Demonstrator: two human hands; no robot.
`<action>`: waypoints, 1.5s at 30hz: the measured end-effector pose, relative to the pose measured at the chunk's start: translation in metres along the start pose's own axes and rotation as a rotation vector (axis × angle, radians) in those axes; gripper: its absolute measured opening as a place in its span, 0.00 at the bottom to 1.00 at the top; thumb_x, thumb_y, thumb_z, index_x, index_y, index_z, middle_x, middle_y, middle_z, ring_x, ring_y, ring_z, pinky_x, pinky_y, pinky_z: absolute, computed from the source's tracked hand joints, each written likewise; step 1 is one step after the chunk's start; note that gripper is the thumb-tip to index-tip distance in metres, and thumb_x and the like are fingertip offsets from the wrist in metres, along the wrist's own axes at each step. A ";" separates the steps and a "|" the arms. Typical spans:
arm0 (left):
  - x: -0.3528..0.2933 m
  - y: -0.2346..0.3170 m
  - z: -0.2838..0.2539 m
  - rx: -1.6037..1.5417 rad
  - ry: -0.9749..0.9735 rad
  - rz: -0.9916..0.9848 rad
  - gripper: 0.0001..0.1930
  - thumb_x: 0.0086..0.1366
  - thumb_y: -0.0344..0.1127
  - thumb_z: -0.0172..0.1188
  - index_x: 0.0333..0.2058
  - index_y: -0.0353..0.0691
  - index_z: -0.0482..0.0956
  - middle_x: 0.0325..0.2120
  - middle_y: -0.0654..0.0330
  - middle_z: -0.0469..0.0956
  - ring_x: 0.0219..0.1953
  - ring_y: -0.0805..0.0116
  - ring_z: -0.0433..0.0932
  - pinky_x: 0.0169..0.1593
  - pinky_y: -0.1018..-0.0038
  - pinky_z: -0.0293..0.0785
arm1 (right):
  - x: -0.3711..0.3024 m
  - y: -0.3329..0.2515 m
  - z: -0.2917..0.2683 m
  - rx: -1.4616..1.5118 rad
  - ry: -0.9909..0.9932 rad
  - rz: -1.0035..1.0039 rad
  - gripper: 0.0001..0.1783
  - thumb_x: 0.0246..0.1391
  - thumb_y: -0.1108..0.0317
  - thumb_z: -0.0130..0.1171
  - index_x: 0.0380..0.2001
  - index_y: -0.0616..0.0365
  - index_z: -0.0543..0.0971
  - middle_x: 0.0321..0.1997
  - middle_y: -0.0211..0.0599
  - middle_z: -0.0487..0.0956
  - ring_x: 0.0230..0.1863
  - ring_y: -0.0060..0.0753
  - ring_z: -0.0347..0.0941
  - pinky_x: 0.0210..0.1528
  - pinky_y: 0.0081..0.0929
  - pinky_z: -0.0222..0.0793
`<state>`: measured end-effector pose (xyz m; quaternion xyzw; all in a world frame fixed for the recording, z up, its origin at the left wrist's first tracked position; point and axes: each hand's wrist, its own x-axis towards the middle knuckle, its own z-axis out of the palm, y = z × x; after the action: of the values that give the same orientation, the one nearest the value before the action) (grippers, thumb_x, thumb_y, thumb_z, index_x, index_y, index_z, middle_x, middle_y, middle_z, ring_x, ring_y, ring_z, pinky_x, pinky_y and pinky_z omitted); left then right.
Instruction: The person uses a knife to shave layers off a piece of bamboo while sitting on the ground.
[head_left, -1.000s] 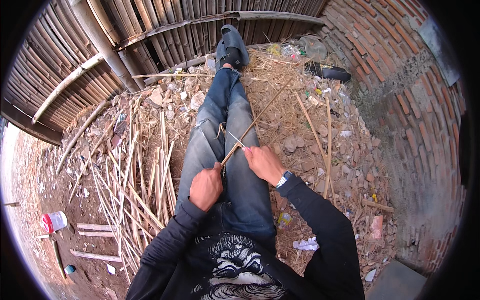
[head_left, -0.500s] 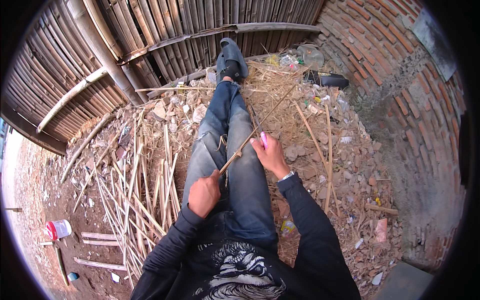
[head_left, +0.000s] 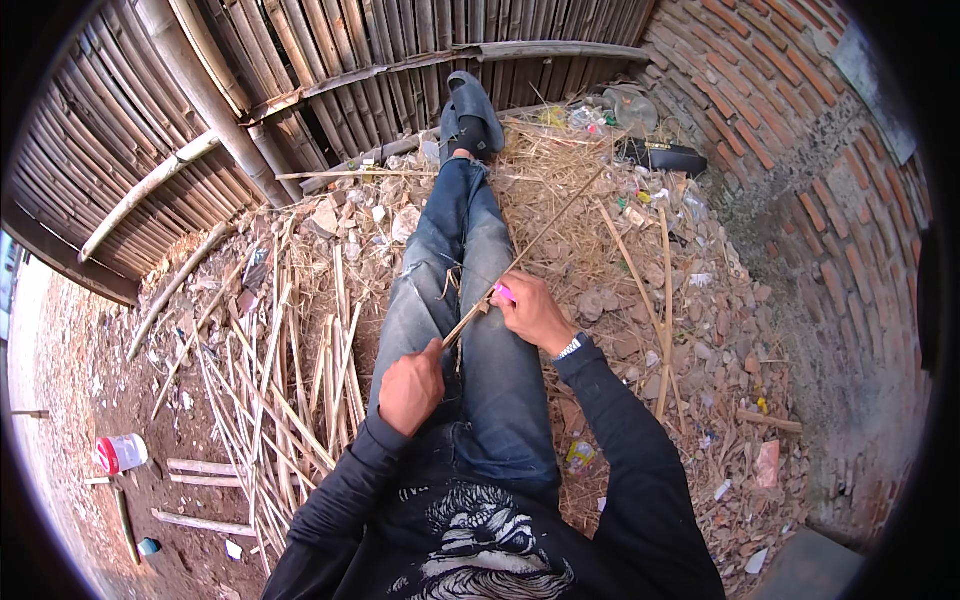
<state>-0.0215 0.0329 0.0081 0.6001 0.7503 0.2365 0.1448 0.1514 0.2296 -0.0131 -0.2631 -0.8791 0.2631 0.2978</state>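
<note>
My left hand point(head_left: 411, 388) is closed around the near end of a long thin bamboo strip point(head_left: 552, 226), which slants across my thighs toward the far right. Farther up the strip, my right hand point(head_left: 537, 316) grips a knife by its pink handle point(head_left: 505, 292), close against the bamboo. The blade cannot be made out now. A raised sliver or notch shows on the strip just below the right hand. Under it lie my legs in worn blue jeans point(head_left: 420, 300), stretched out and crossed at the ankles.
Many split bamboo strips point(head_left: 262, 400) lie piled at my left. More strips point(head_left: 665, 310) rest on rubble at the right. A bamboo fence point(head_left: 380, 90) stands ahead, a brick wall point(head_left: 760, 110) at the right. A red-and-white tub point(head_left: 122, 454) sits far left.
My right hand has turned and drawn slightly back toward me, and the blade seen before is now out of sight. My left hand keeps its hold on the strip, nearly in place.
</note>
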 end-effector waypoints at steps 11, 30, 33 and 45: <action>0.009 -0.023 0.037 -0.375 -0.023 -0.028 0.15 0.75 0.41 0.52 0.37 0.36 0.81 0.23 0.41 0.80 0.29 0.40 0.83 0.37 0.51 0.76 | -0.009 0.000 0.021 0.084 0.098 0.394 0.08 0.49 0.76 0.65 0.29 0.63 0.75 0.25 0.51 0.79 0.32 0.61 0.78 0.34 0.51 0.69; 0.004 -0.015 0.016 -0.290 -0.037 -0.092 0.10 0.72 0.38 0.58 0.38 0.39 0.82 0.26 0.38 0.79 0.33 0.34 0.80 0.36 0.47 0.75 | -0.046 -0.040 -0.021 -0.094 0.077 0.446 0.27 0.73 0.51 0.47 0.27 0.62 0.76 0.20 0.54 0.77 0.27 0.64 0.76 0.32 0.55 0.68; 0.005 -0.016 0.016 -0.313 -0.057 -0.099 0.10 0.72 0.39 0.58 0.38 0.38 0.83 0.26 0.38 0.78 0.33 0.34 0.79 0.36 0.47 0.74 | -0.067 -0.028 -0.003 -0.115 -0.027 0.433 0.27 0.74 0.51 0.45 0.28 0.61 0.78 0.22 0.57 0.78 0.28 0.66 0.76 0.32 0.57 0.69; 0.009 -0.026 0.017 -0.346 -0.067 -0.093 0.11 0.72 0.39 0.58 0.38 0.36 0.82 0.26 0.36 0.77 0.34 0.32 0.78 0.36 0.47 0.74 | -0.061 -0.020 0.004 -0.081 -0.058 0.417 0.28 0.73 0.50 0.45 0.27 0.60 0.79 0.23 0.59 0.78 0.29 0.67 0.76 0.32 0.57 0.70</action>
<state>-0.0367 0.0400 -0.0195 0.5385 0.7199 0.3352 0.2817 0.1846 0.1765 -0.0266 -0.4434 -0.8238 0.2908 0.2007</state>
